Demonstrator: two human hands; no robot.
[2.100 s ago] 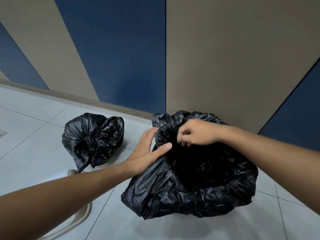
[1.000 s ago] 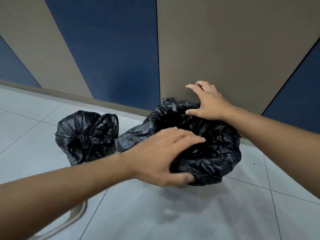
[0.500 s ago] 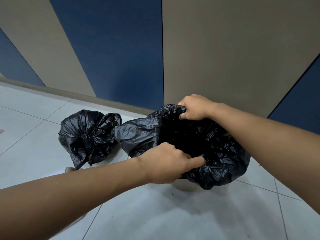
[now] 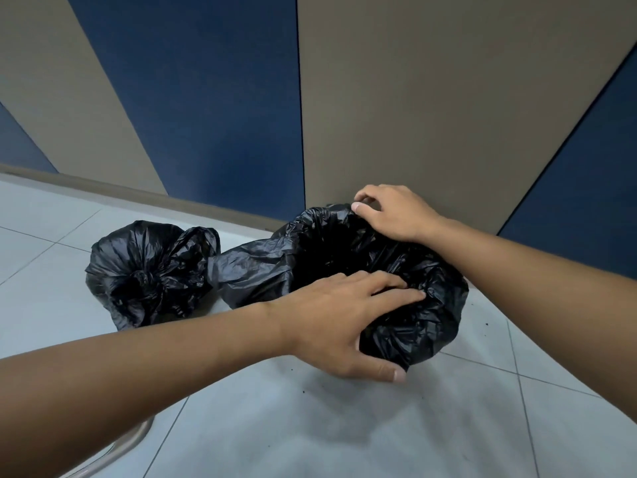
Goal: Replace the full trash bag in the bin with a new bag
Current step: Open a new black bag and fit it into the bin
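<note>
Loosely crumpled, the new bag (image 4: pixel 431 305) drapes black — glossy, wrinkled.

both hands (image 4: pixel 344 319) press the new bag (image 4: pixel 424 305) beside the tied bag (image 4: pixel 144 267).

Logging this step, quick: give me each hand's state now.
Left hand: open, spread over the near rim of the new bag, gripping nothing.
Right hand: fingers curled on the bag's far rim; a pinch cannot be told.
</note>
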